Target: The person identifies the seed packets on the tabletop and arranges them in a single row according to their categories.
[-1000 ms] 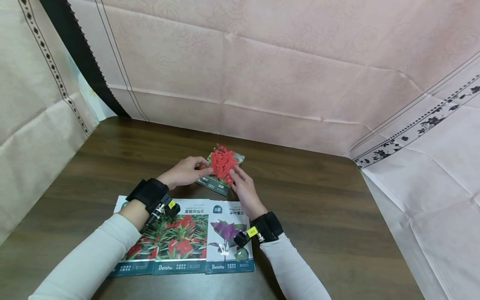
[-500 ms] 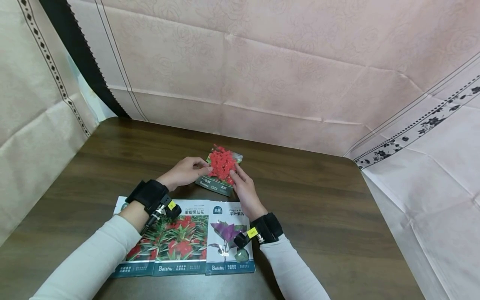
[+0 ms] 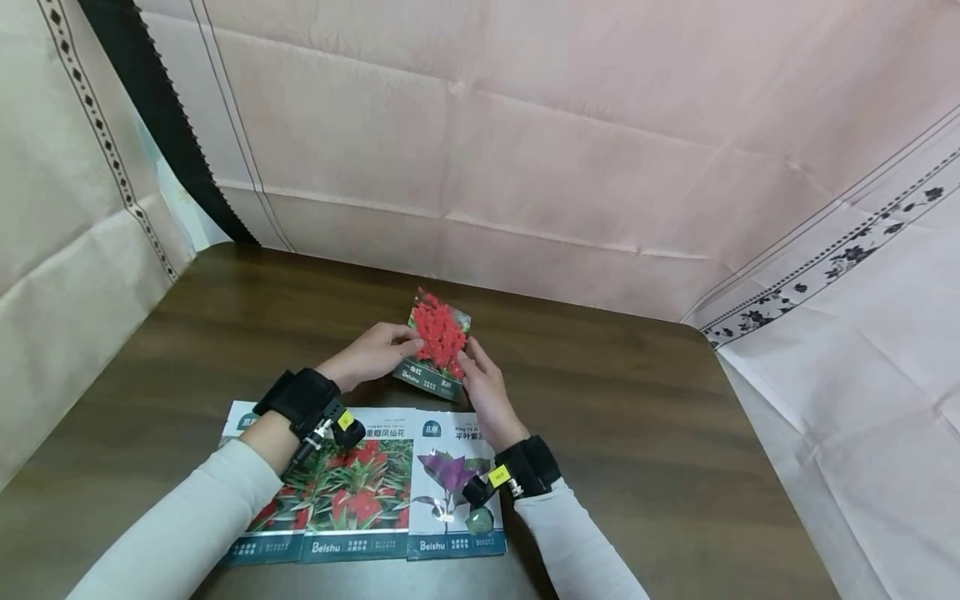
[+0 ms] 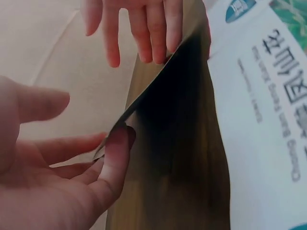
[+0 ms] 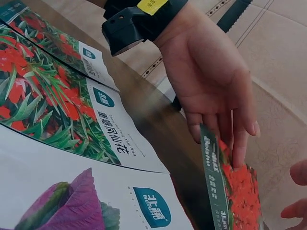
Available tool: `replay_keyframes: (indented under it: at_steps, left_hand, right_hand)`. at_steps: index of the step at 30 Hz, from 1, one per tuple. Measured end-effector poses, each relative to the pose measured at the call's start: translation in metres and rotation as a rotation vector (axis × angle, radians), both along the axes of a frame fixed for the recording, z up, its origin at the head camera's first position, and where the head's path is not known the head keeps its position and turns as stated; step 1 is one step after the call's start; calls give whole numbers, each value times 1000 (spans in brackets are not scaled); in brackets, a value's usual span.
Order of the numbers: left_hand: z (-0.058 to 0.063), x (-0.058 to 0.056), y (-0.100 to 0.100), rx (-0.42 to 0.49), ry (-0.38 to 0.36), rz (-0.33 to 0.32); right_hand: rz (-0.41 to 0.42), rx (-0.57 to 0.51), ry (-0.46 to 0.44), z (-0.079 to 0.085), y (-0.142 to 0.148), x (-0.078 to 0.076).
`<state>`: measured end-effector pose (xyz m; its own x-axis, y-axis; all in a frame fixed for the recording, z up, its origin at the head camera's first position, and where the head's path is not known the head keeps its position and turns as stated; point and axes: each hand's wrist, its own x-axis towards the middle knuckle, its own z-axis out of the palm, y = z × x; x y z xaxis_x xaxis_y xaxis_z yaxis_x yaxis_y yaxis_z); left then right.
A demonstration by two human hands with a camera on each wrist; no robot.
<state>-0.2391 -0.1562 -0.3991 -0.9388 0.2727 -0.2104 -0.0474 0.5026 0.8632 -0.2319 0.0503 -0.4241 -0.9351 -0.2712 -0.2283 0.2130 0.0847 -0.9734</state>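
A small seed packet (image 3: 441,340) with a red-flower picture and a dark green band is raised at a tilt over the table. My left hand (image 3: 372,354) grips its left edge; in the left wrist view, the fingers (image 4: 116,158) lie on both sides of it. My right hand (image 3: 487,392) is at the packet's right edge, its fingers (image 4: 156,33) fairly straight in the left wrist view. Nearer the body lie seed packets side by side: a red-flower one (image 3: 360,492), a similar one partly under my left forearm, and a purple-leaf one (image 3: 427,521).
The brown wooden table (image 3: 637,433) has rounded far corners. A pale cloth (image 3: 525,167) hangs behind it, and more cloth hangs at both sides. Black cameras are strapped to both wrists.
The small packet has turned slightly, its top shifting left and its lower right corner moving rightward. Both hands stay at its edges. The head view has shifted a little.
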Motion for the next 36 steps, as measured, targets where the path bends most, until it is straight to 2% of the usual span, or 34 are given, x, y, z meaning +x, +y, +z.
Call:
replay_keyframes:
  at_steps: [6,18,26,31,36]
  left_hand:
    - [0,6,-1,57,-26,35]
    - [16,18,-12,125,71,65]
    - [28,33,-6,150,98,-16]
    - [38,50,0,200,99,-77]
    - [44,68,6,249,89,-132]
  right_hand:
    - [2,15,18,-5,-2,6]
    - [-38,68,64,5,-1,8]
    - [-120,39,103,13,7,9]
    - [-213,3,103,17,22,8]
    - [-264,-6,92,26,41,6]
